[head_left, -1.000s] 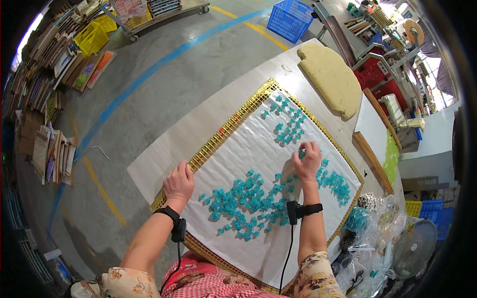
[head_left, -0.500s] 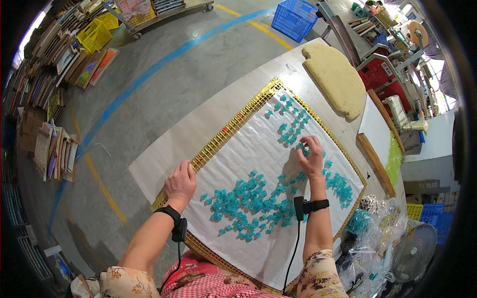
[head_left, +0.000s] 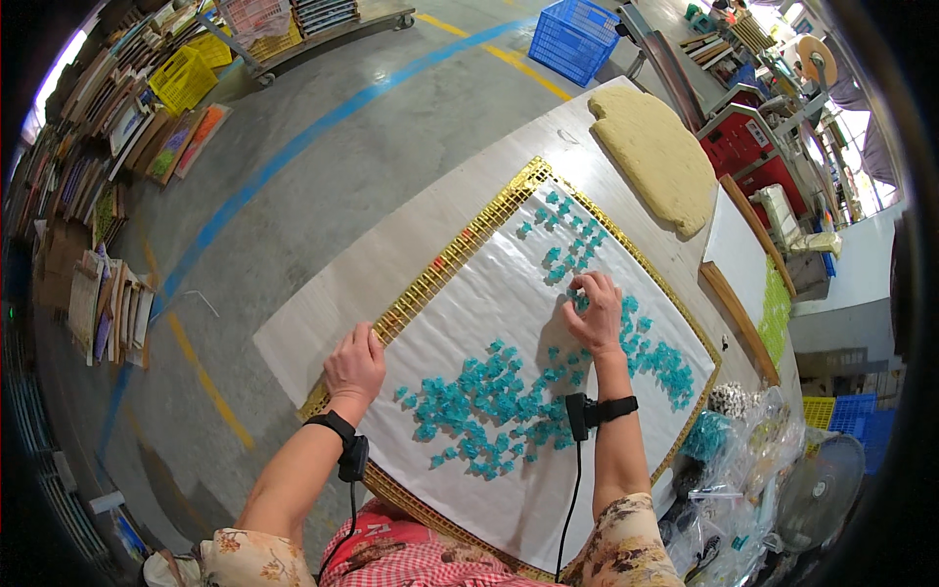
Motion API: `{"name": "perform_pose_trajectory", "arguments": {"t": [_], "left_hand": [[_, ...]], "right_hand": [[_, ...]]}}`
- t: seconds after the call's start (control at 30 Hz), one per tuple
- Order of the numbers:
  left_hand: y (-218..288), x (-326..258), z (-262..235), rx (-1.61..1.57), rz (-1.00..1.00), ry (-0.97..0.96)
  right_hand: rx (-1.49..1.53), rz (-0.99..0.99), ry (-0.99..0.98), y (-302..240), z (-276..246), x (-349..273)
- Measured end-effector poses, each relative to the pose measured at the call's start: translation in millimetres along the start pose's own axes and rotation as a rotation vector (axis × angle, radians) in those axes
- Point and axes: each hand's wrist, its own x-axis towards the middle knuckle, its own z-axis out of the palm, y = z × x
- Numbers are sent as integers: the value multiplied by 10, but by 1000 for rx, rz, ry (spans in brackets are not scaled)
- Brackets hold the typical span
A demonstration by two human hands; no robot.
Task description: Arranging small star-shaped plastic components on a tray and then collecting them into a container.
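Note:
A gold grid tray [head_left: 423, 305] lies at an angle on the table, with a white sheet [head_left: 460, 328] spread over it. Many small turquoise pieces [head_left: 479, 391] are scattered on the sheet, thick in the near middle and thinner toward the far corner. My left hand [head_left: 354, 364] grips the tray's left edge, its fingers curled at the gold rim. Over the sheet, my right hand [head_left: 595, 315] is pinched close above some turquoise pieces. Whether a piece sits between its fingertips is too small to tell. Each wrist wears a black strap with a small cabled device.
A yellow dough-like slab [head_left: 650, 152] lies on the table's far right. Wooden bars [head_left: 740, 323] border a white and green board beyond the tray. Plastic bags [head_left: 743, 489] and a fan [head_left: 820, 494] stand at the near right. A blue crate [head_left: 574, 41] is on the floor.
My right hand has shifted a little left over the sheet, still pinched, uncovering turquoise pieces to its right. My left hand stays at the tray's edge.

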Motion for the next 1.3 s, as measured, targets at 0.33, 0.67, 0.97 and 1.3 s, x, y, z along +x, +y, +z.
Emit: {"name": "perform_pose_trajectory", "arguments": {"t": [0.33, 0.67, 0.97, 1.3], "left_hand": [[29, -10, -19, 16, 7, 20], [25, -20, -9, 7, -10, -16], [16, -23, 10, 29, -16, -3], [7, -26, 35, 20, 1, 21]], "right_hand": [[-12, 93, 184, -251, 302, 135], [216, 56, 166, -204, -36, -47], [17, 144, 233, -8, 215, 257], [197, 32, 99, -15, -2, 170]]}}
